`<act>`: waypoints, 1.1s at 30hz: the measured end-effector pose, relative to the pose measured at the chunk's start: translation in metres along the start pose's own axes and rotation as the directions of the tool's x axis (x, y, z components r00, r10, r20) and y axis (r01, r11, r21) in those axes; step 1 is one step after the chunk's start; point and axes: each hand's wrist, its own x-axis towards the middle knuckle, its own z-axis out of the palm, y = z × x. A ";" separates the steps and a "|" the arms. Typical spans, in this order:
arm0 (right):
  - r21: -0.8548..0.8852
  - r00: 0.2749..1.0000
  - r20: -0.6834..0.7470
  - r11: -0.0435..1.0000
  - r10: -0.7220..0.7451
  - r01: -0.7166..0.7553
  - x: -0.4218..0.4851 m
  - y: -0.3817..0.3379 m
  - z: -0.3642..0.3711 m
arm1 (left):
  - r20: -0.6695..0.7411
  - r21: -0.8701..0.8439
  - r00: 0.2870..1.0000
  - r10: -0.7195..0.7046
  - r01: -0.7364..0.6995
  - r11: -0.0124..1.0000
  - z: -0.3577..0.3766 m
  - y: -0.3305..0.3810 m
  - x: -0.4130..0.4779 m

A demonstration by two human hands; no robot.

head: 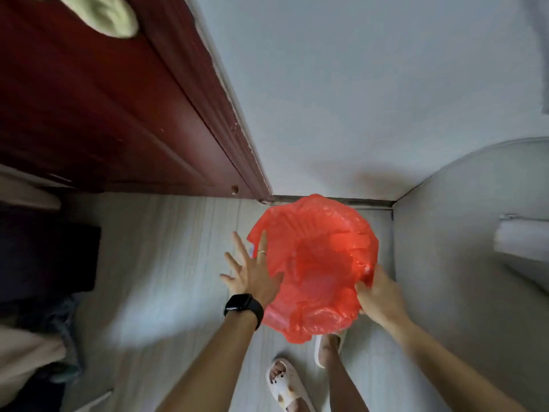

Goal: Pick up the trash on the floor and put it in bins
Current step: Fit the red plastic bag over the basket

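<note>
The left hand is spread flat, fingers straight, against the rim of the red bag lining the bin. The right hand pinches the bag's opposite edge

no readable txt/labels/nums anywhere; watch face at 6 o'clock is dark, red bag unprinted.

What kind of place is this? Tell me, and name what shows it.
Likely a corner of a home: a dark red wooden door, pale plank floor, house slippers and a red bin bag by the wall.
</note>
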 end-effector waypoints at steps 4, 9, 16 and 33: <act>-0.129 0.991 0.047 0.982 -0.129 0.134 -0.114 -0.047 -0.052 | -0.206 -0.319 0.968 -0.141 0.069 0.945 -0.073 -0.067 -0.104; -0.257 0.956 0.045 0.921 -0.290 0.292 -0.233 -0.102 -0.091 | -0.373 -0.491 0.914 -0.158 -0.050 0.870 -0.148 -0.146 -0.217; -0.291 0.857 0.254 0.810 -0.448 0.510 -0.328 -0.158 -0.112 | -0.458 -0.404 0.815 -0.356 0.166 0.900 -0.182 -0.232 -0.354; -0.256 0.441 0.736 0.392 -0.513 0.884 -0.381 -0.205 -0.068 | 0.079 -0.997 0.688 -0.722 0.040 -0.071 -0.097 -0.180 -0.512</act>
